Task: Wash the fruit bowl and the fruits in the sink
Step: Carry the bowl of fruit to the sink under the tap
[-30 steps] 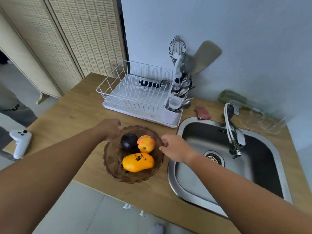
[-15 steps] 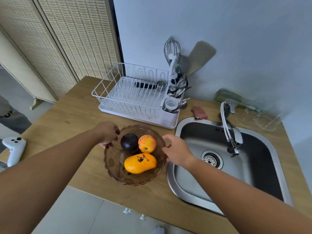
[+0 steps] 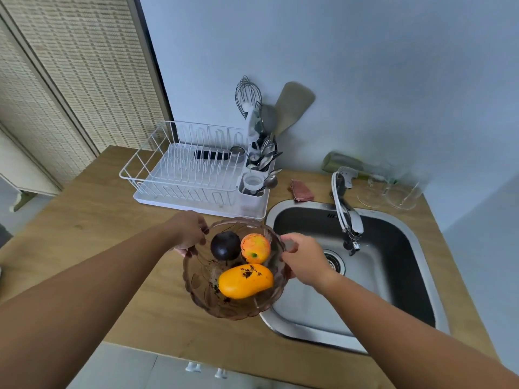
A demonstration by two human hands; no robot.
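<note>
A brown see-through fruit bowl [image 3: 202,293] with a scalloped rim is lifted off the wooden counter, its right side over the sink's left rim. Inside lie a yellow mango [image 3: 244,280] with dark specks, a red-yellow apple [image 3: 255,248] and a dark round fruit [image 3: 225,245]. Dark crumbs dot the bowl's bottom. My left hand [image 3: 188,231] grips the bowl's far-left rim. My right hand [image 3: 304,258] grips the right rim. The steel sink [image 3: 309,329] lies to the right, with its drain [image 3: 335,261] partly behind my right hand.
A tap [image 3: 346,214] reaches over the sink's back. A white dish rack [image 3: 191,175] with a cutlery holder stands behind the bowl. A reddish cloth [image 3: 302,190] and glass jars [image 3: 393,189] sit along the wall. The counter's front edge [image 3: 196,357] runs below the bowl.
Both hands have closed on the bowl's rim and raised it off the counter. The bowl has shifted right, now overlapping the sink's left edge.
</note>
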